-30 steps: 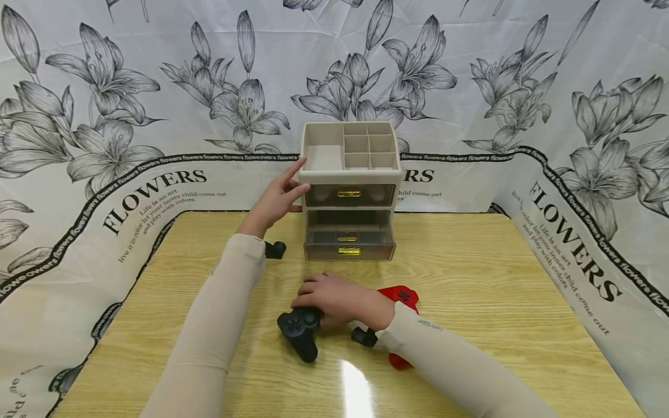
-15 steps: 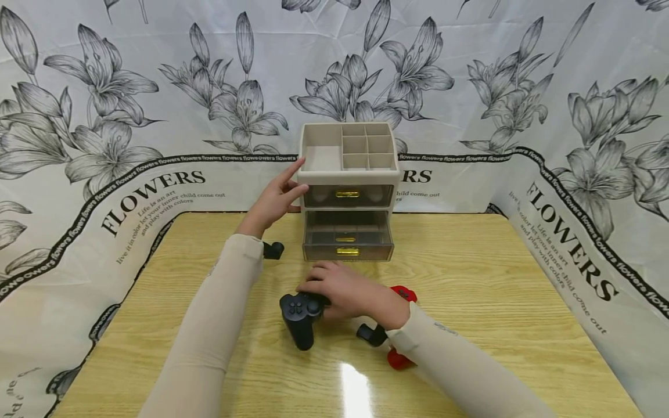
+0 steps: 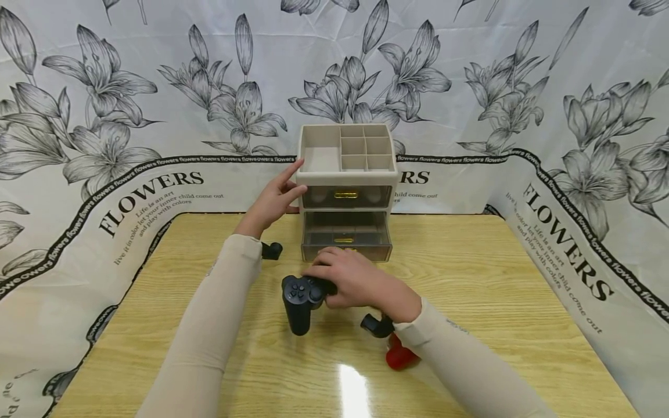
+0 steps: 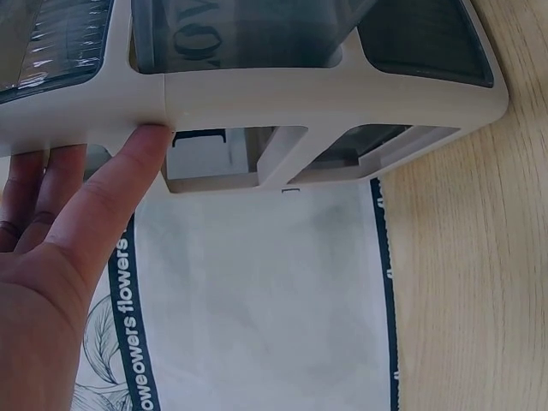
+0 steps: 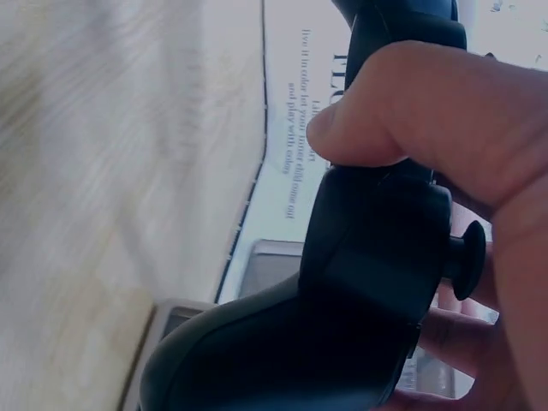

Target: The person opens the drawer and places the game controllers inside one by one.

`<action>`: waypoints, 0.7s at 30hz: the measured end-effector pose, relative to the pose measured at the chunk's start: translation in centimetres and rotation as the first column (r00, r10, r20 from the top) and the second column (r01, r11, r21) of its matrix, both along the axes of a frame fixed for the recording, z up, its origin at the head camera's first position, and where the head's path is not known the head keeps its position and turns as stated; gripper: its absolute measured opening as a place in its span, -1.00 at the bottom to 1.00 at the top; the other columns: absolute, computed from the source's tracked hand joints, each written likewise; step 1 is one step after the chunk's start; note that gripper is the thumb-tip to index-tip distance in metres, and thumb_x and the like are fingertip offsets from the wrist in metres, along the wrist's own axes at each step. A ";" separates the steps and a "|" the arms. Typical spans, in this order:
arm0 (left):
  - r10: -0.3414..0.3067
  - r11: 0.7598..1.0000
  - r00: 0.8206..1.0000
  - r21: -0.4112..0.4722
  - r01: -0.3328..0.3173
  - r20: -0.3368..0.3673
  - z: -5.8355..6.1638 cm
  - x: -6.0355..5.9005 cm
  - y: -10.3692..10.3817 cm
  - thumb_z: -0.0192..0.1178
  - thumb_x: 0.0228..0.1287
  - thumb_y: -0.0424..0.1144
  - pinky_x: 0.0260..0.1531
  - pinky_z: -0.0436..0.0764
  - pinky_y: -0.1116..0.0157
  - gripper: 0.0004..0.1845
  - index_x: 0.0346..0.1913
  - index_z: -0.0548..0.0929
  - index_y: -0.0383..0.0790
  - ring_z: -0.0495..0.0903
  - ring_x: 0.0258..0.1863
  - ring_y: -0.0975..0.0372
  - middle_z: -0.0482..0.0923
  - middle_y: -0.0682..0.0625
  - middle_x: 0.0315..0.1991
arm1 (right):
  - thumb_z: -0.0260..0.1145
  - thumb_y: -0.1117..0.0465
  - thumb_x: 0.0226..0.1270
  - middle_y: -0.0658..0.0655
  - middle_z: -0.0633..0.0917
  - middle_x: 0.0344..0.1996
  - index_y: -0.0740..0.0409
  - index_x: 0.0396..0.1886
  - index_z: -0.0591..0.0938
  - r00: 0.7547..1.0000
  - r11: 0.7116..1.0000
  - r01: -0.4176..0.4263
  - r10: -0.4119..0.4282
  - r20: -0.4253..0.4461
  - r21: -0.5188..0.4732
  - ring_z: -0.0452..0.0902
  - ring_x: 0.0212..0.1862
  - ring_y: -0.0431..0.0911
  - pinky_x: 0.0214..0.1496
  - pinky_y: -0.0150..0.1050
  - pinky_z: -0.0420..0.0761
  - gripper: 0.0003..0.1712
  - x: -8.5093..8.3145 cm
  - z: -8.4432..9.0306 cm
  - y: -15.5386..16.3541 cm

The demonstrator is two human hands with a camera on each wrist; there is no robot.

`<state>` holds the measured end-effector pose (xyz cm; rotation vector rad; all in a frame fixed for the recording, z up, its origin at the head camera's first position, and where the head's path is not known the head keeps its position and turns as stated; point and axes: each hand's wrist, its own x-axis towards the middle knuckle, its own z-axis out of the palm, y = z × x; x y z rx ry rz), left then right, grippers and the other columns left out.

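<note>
Hands apart: right hand [image 3: 360, 281] gripping 1 black gamepad [image 3: 300, 299], left hand [image 3: 272, 200] flat against 1 2-drawer organizer [image 3: 346, 191].

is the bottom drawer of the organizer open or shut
Open. The bottom drawer is pulled out toward the person, its front standing forward of the shut top drawer, so its inside shows from above.
</note>
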<state>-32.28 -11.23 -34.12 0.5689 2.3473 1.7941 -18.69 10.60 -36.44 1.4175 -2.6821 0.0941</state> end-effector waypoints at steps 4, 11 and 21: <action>0.005 1.000 1.000 -0.010 -0.006 -0.016 -0.3 -0.2 0.0 0.09 0.43 -0.04 0.02 0.66 -0.02 -0.34 0.45 0.09 0.55 0.52 0.12 -0.02 0.44 -0.21 0.14 | 0.43 -0.01 0.03 -0.01 0.60 0.09 -0.24 0.29 0.52 1.000 1.000 0.014 -0.015 -0.019 -0.022 0.46 0.20 -0.03 0.14 -0.05 0.60 -0.29 0.0 0.8 0.2; 0.017 1.000 1.000 -0.015 -0.017 -0.001 -0.2 -0.1 0.0 0.10 0.42 -0.03 0.01 0.66 -0.03 -0.36 0.39 0.11 0.65 0.52 0.13 -0.04 0.45 -0.21 0.14 | 0.41 -0.01 0.04 -0.02 0.60 0.06 -0.25 0.27 0.53 0.997 0.998 0.035 -0.039 -0.074 -0.051 0.47 0.17 -0.04 0.05 -0.06 0.63 -0.31 -0.3 1.8 0.8; -0.008 1.000 0.999 -0.005 0.008 0.031 1.5 1.4 0.3 0.06 0.47 -0.17 0.09 0.58 -0.11 -0.30 0.53 0.03 0.30 0.48 0.17 -0.12 0.41 -0.32 0.18 | 0.43 -0.01 0.03 0.00 0.62 0.01 -0.17 0.26 0.56 0.984 0.994 0.079 -0.091 -0.156 -0.077 0.47 0.15 -0.02 0.03 -0.08 0.63 -0.31 -1.0 3.2 1.5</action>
